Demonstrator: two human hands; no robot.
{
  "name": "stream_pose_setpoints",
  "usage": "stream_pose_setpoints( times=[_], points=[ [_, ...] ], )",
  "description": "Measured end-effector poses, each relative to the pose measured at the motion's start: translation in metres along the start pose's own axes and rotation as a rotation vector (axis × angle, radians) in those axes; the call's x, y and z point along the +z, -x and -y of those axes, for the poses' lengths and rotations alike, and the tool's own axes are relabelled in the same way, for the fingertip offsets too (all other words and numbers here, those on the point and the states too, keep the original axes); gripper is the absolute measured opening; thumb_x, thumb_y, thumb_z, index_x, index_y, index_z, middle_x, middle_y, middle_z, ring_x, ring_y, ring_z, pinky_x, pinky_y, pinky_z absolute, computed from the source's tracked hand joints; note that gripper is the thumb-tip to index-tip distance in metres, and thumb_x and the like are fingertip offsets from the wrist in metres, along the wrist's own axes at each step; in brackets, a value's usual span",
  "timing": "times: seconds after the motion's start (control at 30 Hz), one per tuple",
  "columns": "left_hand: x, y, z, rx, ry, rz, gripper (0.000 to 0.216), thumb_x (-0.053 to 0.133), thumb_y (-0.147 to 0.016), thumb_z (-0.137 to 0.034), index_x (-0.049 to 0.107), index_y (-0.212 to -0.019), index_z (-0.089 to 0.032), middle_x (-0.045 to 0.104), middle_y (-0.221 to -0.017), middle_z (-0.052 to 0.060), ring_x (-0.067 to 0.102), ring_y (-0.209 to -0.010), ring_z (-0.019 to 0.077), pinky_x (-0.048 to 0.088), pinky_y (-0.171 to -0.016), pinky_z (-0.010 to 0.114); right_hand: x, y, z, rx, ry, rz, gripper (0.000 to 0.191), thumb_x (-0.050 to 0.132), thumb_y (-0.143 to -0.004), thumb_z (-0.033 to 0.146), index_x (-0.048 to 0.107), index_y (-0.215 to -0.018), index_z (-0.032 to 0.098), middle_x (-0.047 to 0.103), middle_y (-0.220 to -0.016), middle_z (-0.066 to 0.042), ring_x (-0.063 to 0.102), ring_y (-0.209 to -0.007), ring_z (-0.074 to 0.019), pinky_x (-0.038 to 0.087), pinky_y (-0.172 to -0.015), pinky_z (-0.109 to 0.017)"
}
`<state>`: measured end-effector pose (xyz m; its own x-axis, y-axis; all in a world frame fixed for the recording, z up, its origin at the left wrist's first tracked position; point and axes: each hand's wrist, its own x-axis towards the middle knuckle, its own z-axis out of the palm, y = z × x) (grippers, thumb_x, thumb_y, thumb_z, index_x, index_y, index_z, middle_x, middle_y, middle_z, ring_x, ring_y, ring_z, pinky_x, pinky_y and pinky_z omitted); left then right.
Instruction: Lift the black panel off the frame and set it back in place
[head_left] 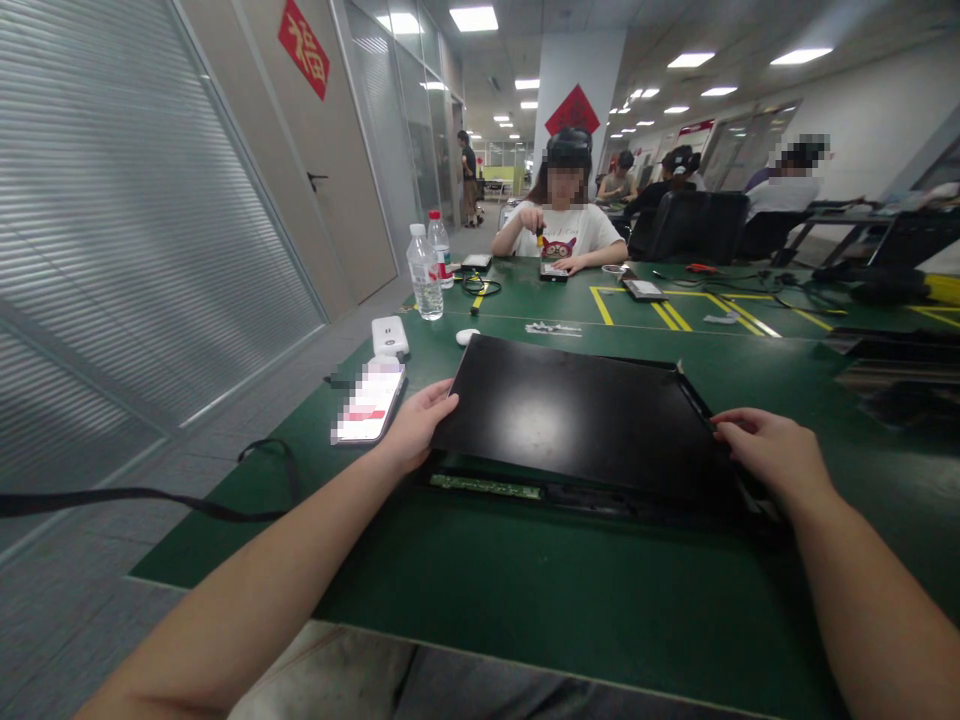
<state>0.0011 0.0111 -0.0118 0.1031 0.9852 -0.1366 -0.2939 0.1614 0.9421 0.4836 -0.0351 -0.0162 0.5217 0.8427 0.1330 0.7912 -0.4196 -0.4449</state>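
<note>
A flat black display panel (577, 410) lies tilted over a black frame with a green circuit strip (486, 487) along its near edge, on the green table mat (525, 590). My left hand (416, 425) grips the panel's left edge, fingers curled over it. My right hand (772, 455) holds the panel's right edge, fingers pressed on its corner.
A phone (370, 403), a white power bank (390, 335) and a white mouse-like object (466, 337) lie left of the panel. Two water bottles (425, 272) stand further back. A person in a white shirt (562, 232) works across the table. A black strap (187, 500) hangs at left.
</note>
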Motion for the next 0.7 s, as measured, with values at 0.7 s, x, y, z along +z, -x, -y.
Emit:
stream_pose_setpoints(
  times=[0.7],
  points=[
    [0.007,0.005,-0.011,-0.05,0.009,-0.018,0.057,0.075,-0.093,-0.016,0.07,-0.15,-0.019,0.084,-0.126,0.012,0.081,-0.109,0.0281,0.067,-0.088,0.033,-0.011,0.009,0.014,0.124,-0.143,0.036,0.027,0.058,-0.075,0.037,0.079,-0.087,0.025,0.081,-0.084,-0.005,0.07,-0.067,-0.0234,0.052,-0.08,-0.039]
  ],
)
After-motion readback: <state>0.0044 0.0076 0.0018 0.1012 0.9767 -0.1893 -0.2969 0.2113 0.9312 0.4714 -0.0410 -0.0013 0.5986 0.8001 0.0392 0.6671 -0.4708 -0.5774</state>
